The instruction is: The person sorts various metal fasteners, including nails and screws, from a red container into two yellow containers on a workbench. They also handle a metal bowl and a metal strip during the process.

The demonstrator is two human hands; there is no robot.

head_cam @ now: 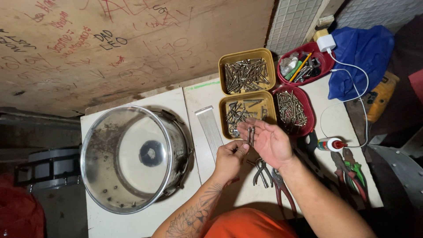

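Two metal bolts point(251, 135) lie across the open right hand point(269, 142), long axes pointing away from the person; nothing is gripped. Left hand point(230, 158) sits just beside, its grip curled, pinching toward their near ends; contact cannot be told.

A workshop: trays of screws point(246, 75), pliers point(282, 185), bare plywood wall point(132, 48).

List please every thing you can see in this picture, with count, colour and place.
drum shell: one, shiny metal, left on the white table
yellow trays: two, holding screws, table rear
red trays: two, right of the yellow ones
metal strip: one, silver, beside the drum shell
pliers: several, dark and red-green handles, near edge
glue bottle: one, white with red tip
charger: one, white
blue cloth: one, far right
left hand: touching the bolts
right hand: palm up, holding small bolts
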